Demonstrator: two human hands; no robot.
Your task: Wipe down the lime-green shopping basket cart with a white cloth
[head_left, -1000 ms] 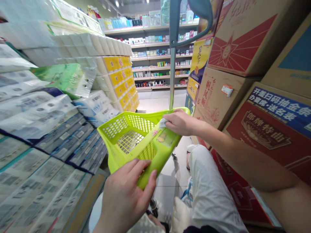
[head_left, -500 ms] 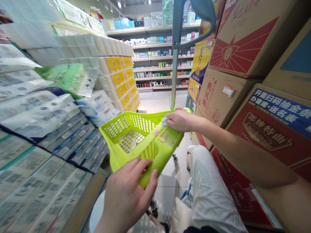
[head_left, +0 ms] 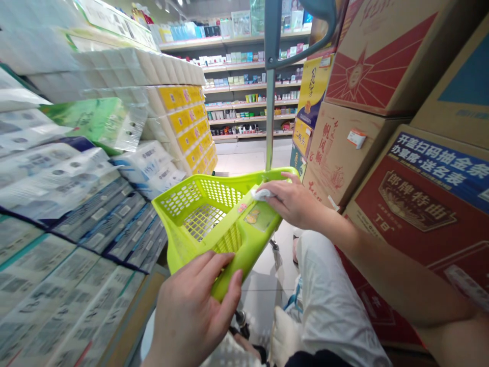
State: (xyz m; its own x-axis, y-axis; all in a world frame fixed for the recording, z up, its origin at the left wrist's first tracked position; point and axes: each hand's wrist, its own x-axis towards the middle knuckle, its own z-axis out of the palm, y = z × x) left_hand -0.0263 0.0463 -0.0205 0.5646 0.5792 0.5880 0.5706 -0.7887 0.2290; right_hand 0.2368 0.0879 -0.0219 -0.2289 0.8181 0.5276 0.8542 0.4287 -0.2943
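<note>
green basket (head_left: 225, 224) sits just this side of pole (head_left: 270, 122), l hand (head_left: 196, 295) clasping its rim farther from pole, r hand (head_left: 294, 203) pinching white cloth/tissue (head_left: 263, 194) on rim nearer pole (prob best pressed flat, w/ l hand bracing).

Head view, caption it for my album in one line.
Left hand grips a green basket; right hand holds a white wipe against it, beside stacked boxes.

One head-worn camera looks forward and down, close over a lime-green perforated plastic basket (head_left: 227, 221), toward distant pale-edged tiered shelves (head_left: 239, 87)
</note>
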